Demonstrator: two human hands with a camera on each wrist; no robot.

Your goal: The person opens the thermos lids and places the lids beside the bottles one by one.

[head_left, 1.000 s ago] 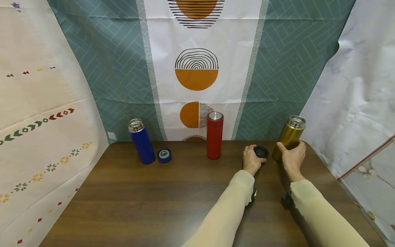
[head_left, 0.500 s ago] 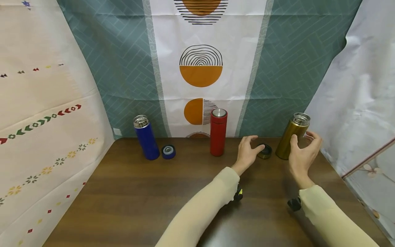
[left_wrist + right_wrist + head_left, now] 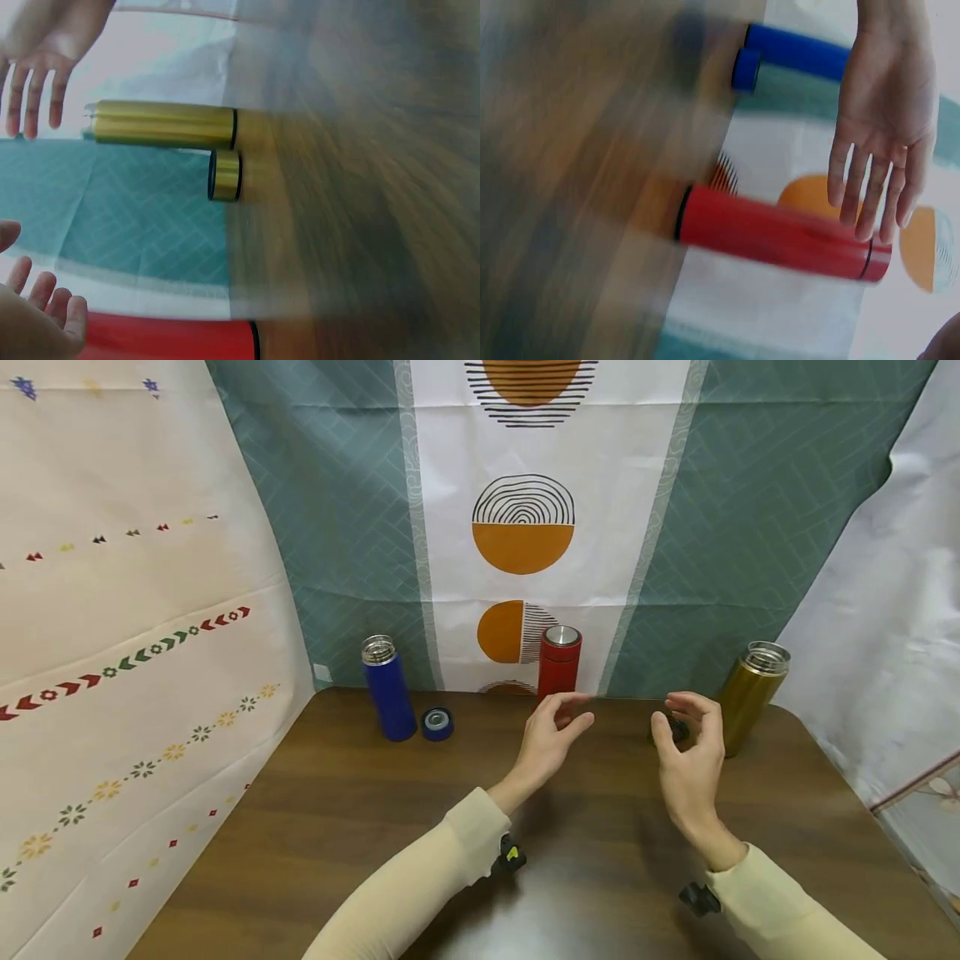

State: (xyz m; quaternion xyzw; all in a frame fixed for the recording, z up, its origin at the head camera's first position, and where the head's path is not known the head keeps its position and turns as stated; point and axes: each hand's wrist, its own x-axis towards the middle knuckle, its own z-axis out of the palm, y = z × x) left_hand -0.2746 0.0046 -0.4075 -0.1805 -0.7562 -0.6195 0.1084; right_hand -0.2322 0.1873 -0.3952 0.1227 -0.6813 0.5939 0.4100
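My left hand (image 3: 547, 739) hovers in front of the red thermos bottle (image 3: 558, 668), fingers loosely bent with nothing in them; it hides the bottle's lower part. To the right, my right hand (image 3: 692, 760) is raised with thumb and fingers apart, holding nothing. Behind its fingers the gold bottle's cap (image 3: 678, 730) is partly hidden; the left wrist view shows that gold cap (image 3: 226, 175) standing beside the gold bottle (image 3: 165, 124). Upright and uncapped, the gold bottle (image 3: 752, 697) has its steel mouth showing. The red bottle (image 3: 772, 232) has its lid on.
At the left of the brown table (image 3: 360, 827) an uncapped blue bottle (image 3: 392, 697) stands upright. Its blue cap (image 3: 437, 724) lies just right of it. A patterned cloth (image 3: 330, 527) hangs behind the table's back edge, with further cloths at both sides.
My right hand has let go of the gold bottle and moved left. My left hand has left the gold cap and moved left to the red bottle. The head view has shifted slightly.
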